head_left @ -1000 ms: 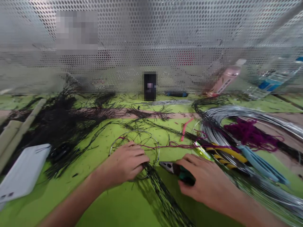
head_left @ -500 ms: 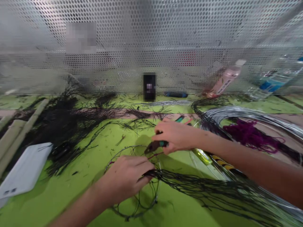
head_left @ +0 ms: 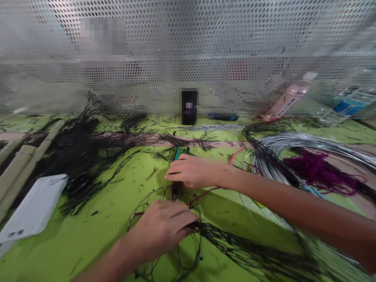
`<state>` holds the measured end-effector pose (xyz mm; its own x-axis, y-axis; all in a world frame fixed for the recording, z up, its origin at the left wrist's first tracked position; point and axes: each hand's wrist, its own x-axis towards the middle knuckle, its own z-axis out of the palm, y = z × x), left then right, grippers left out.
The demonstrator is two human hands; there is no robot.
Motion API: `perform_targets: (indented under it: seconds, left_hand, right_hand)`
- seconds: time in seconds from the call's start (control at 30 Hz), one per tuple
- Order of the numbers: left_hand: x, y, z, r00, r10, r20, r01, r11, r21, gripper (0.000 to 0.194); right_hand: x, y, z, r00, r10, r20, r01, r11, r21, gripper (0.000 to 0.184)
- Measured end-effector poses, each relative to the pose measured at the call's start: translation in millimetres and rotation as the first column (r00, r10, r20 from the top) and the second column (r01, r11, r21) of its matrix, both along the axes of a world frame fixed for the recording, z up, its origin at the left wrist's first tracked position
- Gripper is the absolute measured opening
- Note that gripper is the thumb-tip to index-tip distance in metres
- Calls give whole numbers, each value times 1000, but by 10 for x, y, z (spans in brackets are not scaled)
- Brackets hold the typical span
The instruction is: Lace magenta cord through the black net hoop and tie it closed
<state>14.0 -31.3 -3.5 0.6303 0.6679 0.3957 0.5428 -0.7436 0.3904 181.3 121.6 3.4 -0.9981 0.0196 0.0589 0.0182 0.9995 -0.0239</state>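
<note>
My left hand (head_left: 166,223) is closed on a bundle of black netting (head_left: 235,243) that trails off to the lower right. Beneath that hand lies a round wire hoop (head_left: 201,248) with black mesh strung inside it. My right hand (head_left: 194,171) grips a pair of pliers (head_left: 177,153) with green and black handles. The jaws point down toward the hoop, just beyond my left hand; their exact contact is hard to make out. A dark red cord (head_left: 202,194) runs from the hoop toward the right, passing under my right forearm.
A coil of silvery wire (head_left: 270,145) and purple cord (head_left: 320,168) lie at right. Two bottles, one pink (head_left: 290,98) and one clear (head_left: 346,103), lean against the perforated metal screen (head_left: 223,35). Black netting (head_left: 70,152) and a white phone-like slab (head_left: 35,207) are at left.
My right hand has moved left and turned the pliers, so their jaws now point down toward the hoop. My left hand keeps its hold on the netting. The view has shifted slightly.
</note>
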Motion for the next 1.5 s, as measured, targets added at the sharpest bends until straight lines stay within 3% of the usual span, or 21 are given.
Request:
perform_targets:
  seconds: [0.1, 0.17, 0.23, 0.33, 0.43, 0.53, 0.7, 0.87, 0.93, 1.03, 1.13, 1.2, 1.33, 1.5]
  left_hand:
    - [-7, 48, -27, 985, 115, 131, -103, 990, -97, 11]
    - [-18, 71, -7, 950, 252, 187, -217, 958, -189, 11]
    - [-21, 88, 39, 875, 412, 256, -303, 876, -375, 17]
    - [-10, 110, 121, 776, 561, 289, -271, 710, -650, 25]
    - [-17, 114, 186, 817, 534, 218, -214, 631, -746, 28]
    - [-55, 108, 223, 867, 470, 164, -186, 612, -769, 29]
    - [-35, 172, 252, 929, 348, 128, -155, 678, -719, 28]
    - [195, 343, 303, 943, 306, 130, -144, 728, -671, 30]
    - [289, 394, 322, 935, 316, 159, -142, 746, -650, 32]
    - [376, 414, 320, 912, 351, 211, -150, 766, -625, 37]
    - [376, 367, 287, 879, 368, 304, -100, 764, -638, 42]
    - [327, 317, 281, 845, 360, 395, -16, 755, -655, 43]
    - [182, 230, 370, 806, 374, 460, 26, 753, -657, 36]
    - [120, 166, 477, 782, 343, 520, 0, 834, -551, 24]
  right_hand:
    - [216, -101, 44, 988, -122, -95, 113, 989, -90, 63]
    - [427, -204, 143, 954, -275, -120, 251, 950, -184, 59]
    - [599, -369, 264, 932, -361, -40, 340, 906, -253, 49]
    - [668, -771, 369, 873, -468, 140, 488, 828, -276, 48]
    - [558, -1226, 275, 747, -610, 263, 664, 708, -241, 58]
    - [469, -1455, 66, 663, -701, 263, 748, 633, -199, 55]
    - [584, -1148, -137, 520, -845, 125, 849, 497, -180, 64]
    - [756, -858, -102, 547, -837, -16, 783, 519, -343, 33]
    - [785, -913, -40, 553, -828, -88, 729, 533, -430, 29]
    - [757, -1076, 19, 623, -774, -114, 584, 558, -590, 20]
    - [666, -1169, -33, 637, -757, -147, 343, 449, -825, 19]
    - [615, -1164, -102, 608, -774, -176, 236, 388, -891, 25]
    - [611, -1115, -175, 592, -785, -184, 203, 366, -908, 39]
    - [641, -1122, -163, 593, -786, -173, 171, 333, -927, 36]
